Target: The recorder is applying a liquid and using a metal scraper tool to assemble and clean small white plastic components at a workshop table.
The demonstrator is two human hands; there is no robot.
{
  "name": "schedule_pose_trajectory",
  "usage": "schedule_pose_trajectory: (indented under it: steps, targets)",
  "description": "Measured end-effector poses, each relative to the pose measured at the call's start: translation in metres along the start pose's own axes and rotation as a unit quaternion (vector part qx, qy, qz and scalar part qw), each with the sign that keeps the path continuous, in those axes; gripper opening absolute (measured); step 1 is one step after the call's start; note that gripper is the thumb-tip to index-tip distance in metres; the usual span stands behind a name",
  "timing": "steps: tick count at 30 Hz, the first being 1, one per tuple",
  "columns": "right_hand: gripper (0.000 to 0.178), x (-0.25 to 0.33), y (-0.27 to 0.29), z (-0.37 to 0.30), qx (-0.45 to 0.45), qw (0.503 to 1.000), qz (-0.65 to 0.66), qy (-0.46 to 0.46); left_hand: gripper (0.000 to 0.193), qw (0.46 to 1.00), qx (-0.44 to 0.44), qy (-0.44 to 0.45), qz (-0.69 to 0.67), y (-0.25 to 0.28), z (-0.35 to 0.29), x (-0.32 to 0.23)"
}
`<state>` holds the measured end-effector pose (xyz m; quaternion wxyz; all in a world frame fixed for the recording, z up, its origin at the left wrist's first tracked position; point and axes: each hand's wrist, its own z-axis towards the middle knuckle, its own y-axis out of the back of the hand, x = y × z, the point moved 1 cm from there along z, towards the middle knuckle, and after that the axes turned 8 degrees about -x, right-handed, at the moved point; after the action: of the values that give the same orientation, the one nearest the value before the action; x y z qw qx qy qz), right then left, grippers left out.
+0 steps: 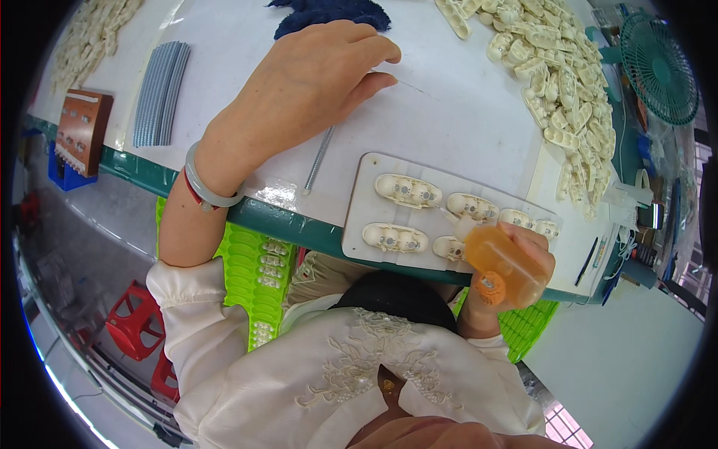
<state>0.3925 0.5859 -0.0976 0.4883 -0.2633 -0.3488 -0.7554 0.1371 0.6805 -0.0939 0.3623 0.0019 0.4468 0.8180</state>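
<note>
That amber squeeze bottle (pixel 502 258) over the tray (pixel 357 209) looks light and soft-walled imo, so grip gently mid-body where the right hand (pixel 538 256) is wrapped around it, left hand (pixel 310 75) over the worktop (pixel 449 123), thumb and forefinger parted.

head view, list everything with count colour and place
table: one, white, green edge, centre
tray: one, pale, near edge
shells: many, cream, on tray and heaped
bottle: one, amber, over tray
rods: one bundle, one single, grey, table left
cloth: one, navy, far side
block: one, brown, left table edge
bin: one, blue, below block
fan: one, green, upper right
stools: two, red, floor left
rack: two visible sections, lime, below table
blouse: one, cream, lower centre
left hand: one, above table
right hand: one, holding bottle
</note>
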Motion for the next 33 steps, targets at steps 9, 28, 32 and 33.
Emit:
schedule_pose_trajectory:
  steps: [9,28,32,33]
  targets:
    - [0.036,-0.001,-0.001,-0.002,0.042,0.999,-0.002,-0.003,0.018,1.000,0.020,0.006,0.004,-0.002,0.000,0.002]
    - [0.041,-0.003,0.009,0.000,0.050,0.999,0.002,0.000,0.018,0.998,0.043,0.038,-0.003,0.000,0.002,0.004]
    - [0.043,-0.003,0.006,0.000,0.058,0.998,0.002,-0.004,0.019,0.998,0.043,0.038,-0.007,-0.002,0.001,0.004]
    - [0.044,-0.003,0.006,0.001,0.063,0.998,0.004,-0.006,0.019,0.998,0.044,0.038,-0.007,-0.002,0.001,0.004]
